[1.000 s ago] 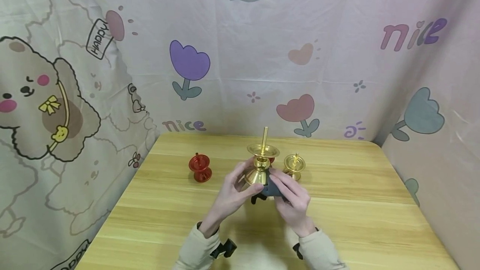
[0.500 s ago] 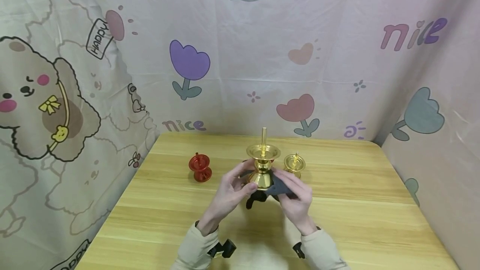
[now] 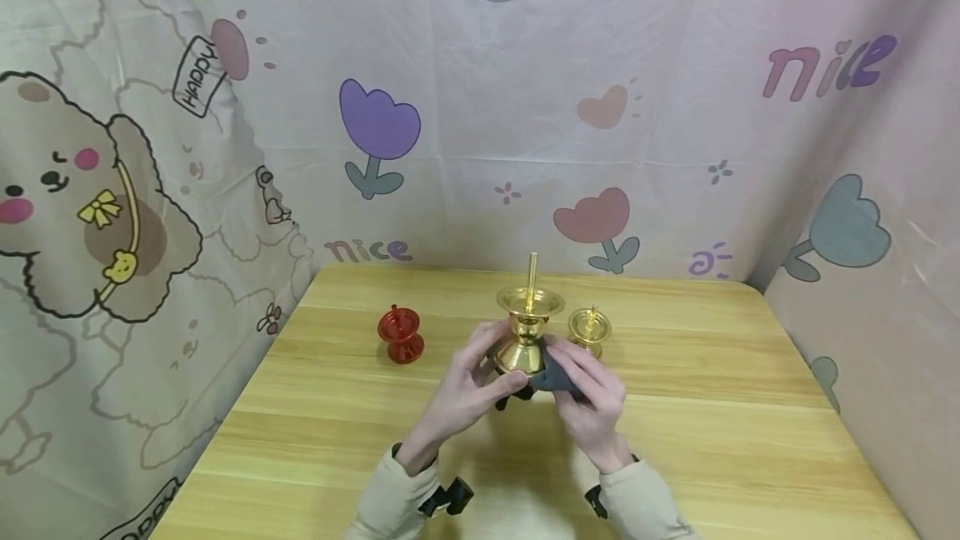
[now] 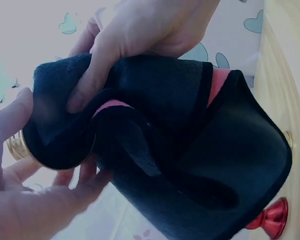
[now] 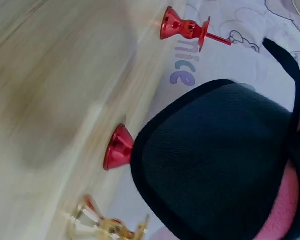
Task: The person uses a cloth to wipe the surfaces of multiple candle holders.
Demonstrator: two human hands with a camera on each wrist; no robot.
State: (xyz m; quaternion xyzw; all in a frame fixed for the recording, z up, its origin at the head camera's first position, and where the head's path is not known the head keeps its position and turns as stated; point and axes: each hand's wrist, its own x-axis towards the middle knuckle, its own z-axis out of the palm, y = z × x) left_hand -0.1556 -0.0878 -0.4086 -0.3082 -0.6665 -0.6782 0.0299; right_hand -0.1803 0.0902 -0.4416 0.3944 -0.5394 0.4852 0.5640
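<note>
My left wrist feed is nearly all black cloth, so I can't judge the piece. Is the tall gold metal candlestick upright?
Observer: Yes. In the head view the tall gold metal candlestick is upright with its thin spike pointing up. The left hand grips its flared base, and the right hand holds the black cloth against it.
Operator: What stands near it on the table?
Observer: A small gold candle holder stands just to its right, and a red metal candle holder stands farther left, both on the wooden table.

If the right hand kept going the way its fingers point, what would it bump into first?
Probably the big gold candle holder: the right hand already presses a dark cloth against its base, so nothing else lies between.
</note>
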